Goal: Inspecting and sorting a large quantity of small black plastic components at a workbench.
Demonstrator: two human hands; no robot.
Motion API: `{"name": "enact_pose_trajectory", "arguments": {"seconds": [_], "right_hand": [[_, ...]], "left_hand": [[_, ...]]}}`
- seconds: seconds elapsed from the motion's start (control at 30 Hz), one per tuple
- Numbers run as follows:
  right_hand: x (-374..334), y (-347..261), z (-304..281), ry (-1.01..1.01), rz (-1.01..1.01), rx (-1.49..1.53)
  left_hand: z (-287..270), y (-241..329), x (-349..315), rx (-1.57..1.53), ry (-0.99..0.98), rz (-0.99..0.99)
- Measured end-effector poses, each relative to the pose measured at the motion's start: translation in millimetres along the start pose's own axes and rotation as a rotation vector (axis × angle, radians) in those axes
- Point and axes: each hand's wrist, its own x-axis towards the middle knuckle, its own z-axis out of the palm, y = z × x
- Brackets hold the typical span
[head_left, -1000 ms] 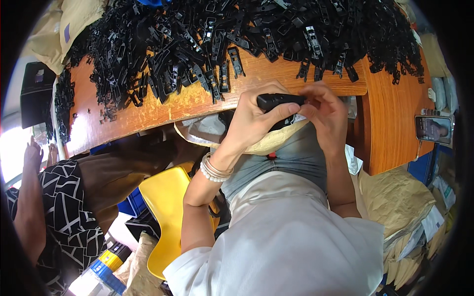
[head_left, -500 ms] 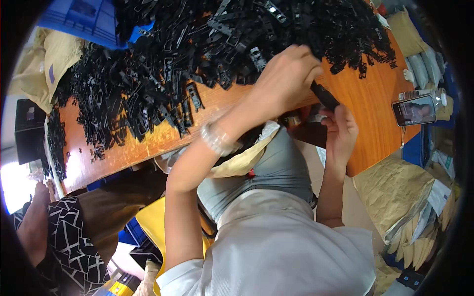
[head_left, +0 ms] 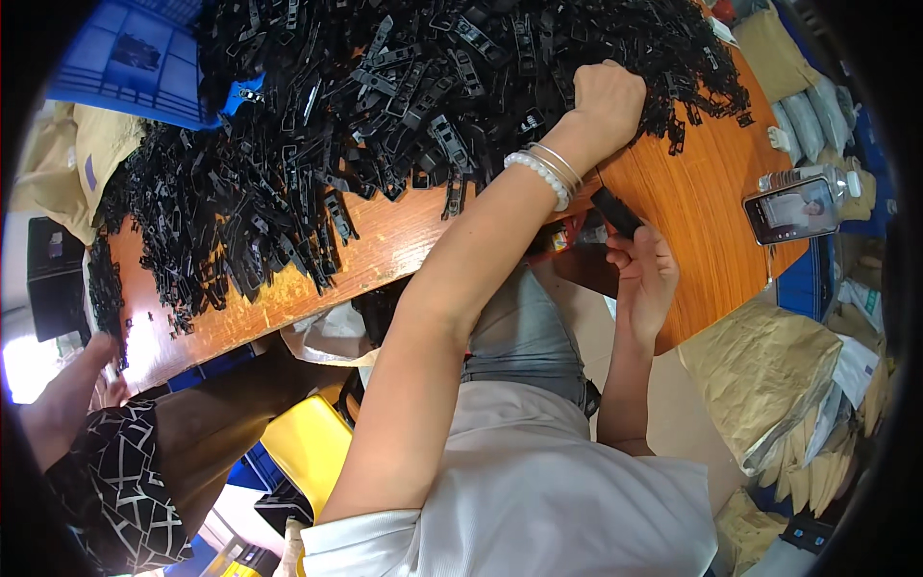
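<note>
My left arm, with a beaded bracelet [head_left: 543, 178] on the wrist, reaches across to the right side of a large heap of black plastic clip-like parts [head_left: 385, 106]. There my left hand [head_left: 611, 106] is closed at the heap's near edge, knuckles up; whatever its fingers grip is hidden beneath it. Lower and to the right, my right hand [head_left: 646, 279] pinches the near end of a dark, elongated black plastic piece [head_left: 617, 212]. That piece slants up and left over the table's front edge.
The heap spreads over a wooden table [head_left: 716, 221]. At the right edge stands a phone [head_left: 793, 212] before a clear bottle. A blue crate [head_left: 130, 58] sits at upper left, a paper sack [head_left: 764, 375] at lower right. Another person's hand [head_left: 72, 394] is at far left.
My left hand has moved away from the black piece, up and right to the heap. My right hand keeps hold of the piece, and the whole view has shifted slightly.
</note>
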Motion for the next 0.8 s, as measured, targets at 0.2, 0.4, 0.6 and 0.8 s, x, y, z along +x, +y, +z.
{"name": "enact_pose_trajectory", "arguments": {"seconds": [0.2, 0.4, 0.6, 0.8], "right_hand": [[-0.3, 3.5, 0.0, -0.003, -0.003, 0.028], [6.6, 8.3, 6.7, -0.017, -0.012, 0.007], [11.1, 11.0, 42.5, -0.205, -0.036, -0.034], [-7.4, 6.5, 84.9, -0.541, -0.092, -0.134]], "left_hand": [[-13.2, -3.8, -17.9, -0.077, 0.426, 0.026], [-69.2, -30.8, -68.9, -0.643, 0.376, -0.187], [-118.1, -60.7, -148.1, -1.400, 0.018, -0.537], [-127.9, -60.8, -208.5, -1.522, -0.109, -0.615]]}}
